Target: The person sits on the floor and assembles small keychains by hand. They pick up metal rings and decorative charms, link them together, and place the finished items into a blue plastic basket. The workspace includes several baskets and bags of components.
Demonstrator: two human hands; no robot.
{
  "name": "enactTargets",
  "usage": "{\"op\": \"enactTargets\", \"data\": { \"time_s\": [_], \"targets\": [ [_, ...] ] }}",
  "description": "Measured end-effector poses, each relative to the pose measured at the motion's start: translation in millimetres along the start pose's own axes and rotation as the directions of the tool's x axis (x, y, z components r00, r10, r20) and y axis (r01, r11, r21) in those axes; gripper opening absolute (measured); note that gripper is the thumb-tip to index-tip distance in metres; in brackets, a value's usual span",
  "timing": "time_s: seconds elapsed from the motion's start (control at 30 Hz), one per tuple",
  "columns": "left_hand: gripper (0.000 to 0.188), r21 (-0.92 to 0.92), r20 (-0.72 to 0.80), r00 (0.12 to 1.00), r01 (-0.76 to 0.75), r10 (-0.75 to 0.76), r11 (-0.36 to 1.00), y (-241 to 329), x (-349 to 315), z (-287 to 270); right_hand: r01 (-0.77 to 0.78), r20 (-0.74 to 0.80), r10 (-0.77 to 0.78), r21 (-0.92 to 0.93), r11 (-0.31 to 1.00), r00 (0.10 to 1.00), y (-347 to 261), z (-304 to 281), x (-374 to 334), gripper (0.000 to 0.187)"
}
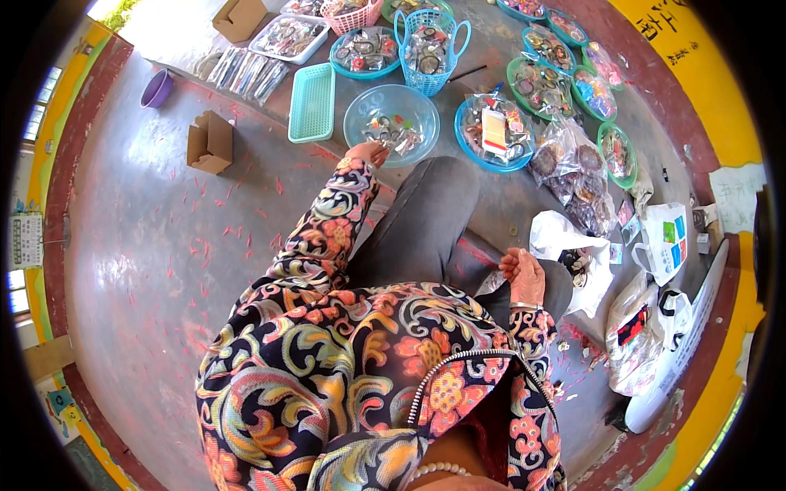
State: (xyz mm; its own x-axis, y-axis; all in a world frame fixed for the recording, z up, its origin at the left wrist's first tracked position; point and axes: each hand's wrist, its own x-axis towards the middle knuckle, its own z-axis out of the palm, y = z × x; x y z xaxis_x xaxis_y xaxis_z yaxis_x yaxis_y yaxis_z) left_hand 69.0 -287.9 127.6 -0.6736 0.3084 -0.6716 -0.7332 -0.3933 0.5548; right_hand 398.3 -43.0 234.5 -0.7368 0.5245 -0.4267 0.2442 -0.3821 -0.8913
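Observation:
My left hand [368, 153] is at the near left rim of a clear blue plastic bowl [352, 123], its fingers drawn together. Whatever they hold, if anything, is too small to make out. Inside the bowl lie several small bagged pieces [393, 135], some with dark rings. My right hand [526, 277] is above my right knee, palm partly up, with curled fingers; I cannot make out what is in them. Beside it, an opened white plastic bag [544, 233] has dark items inside. A bracelet circles my right wrist.
An empty mint-green basket [312, 102] stands left of the bowl, and a tall blue handled basket [427, 61] behind it. A blue tray [467, 155] of bagged goods sits to the right. Cardboard boxes [210, 142] and a purple basin [156, 88] are at left. Red scraps litter the floor.

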Motion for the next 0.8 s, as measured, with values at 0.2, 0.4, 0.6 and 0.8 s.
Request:
{"op": "enactTargets", "data": {
  "time_s": [0.2, 0.4, 0.6, 0.8],
  "targets": [
    [0.028, 0.336, 0.764, 0.455, -0.886, 0.458, 0.318, -3, 156, -112, -0.07, 0.113, 0.074, -0.042, 0.997, 0.991, 2, 17, 8, 0.031],
    [0.031, 0.0, -0.078, 0.992, 0.099, -0.098, 0.995, -38, 51, 11, -0.08, 0.01, 0.081, -0.085, 0.993, 0.997, 1, 3, 2, 0.029],
    [0.02, 0.002, -0.093, 0.992, -0.091, 0.091, 0.996, -15, -9, -5, -0.118, 0.061, 0.128, -0.139, 0.983, 0.99, 2, 4, 4, 0.027],
    [0.023, -0.001, 0.1, 0.969, -0.229, 0.228, 0.973, 48, -28, 45, -0.12, 0.099, 0.139, -0.176, 0.977, 0.985, 0, 8, 3, 0.027]
  ]
}}
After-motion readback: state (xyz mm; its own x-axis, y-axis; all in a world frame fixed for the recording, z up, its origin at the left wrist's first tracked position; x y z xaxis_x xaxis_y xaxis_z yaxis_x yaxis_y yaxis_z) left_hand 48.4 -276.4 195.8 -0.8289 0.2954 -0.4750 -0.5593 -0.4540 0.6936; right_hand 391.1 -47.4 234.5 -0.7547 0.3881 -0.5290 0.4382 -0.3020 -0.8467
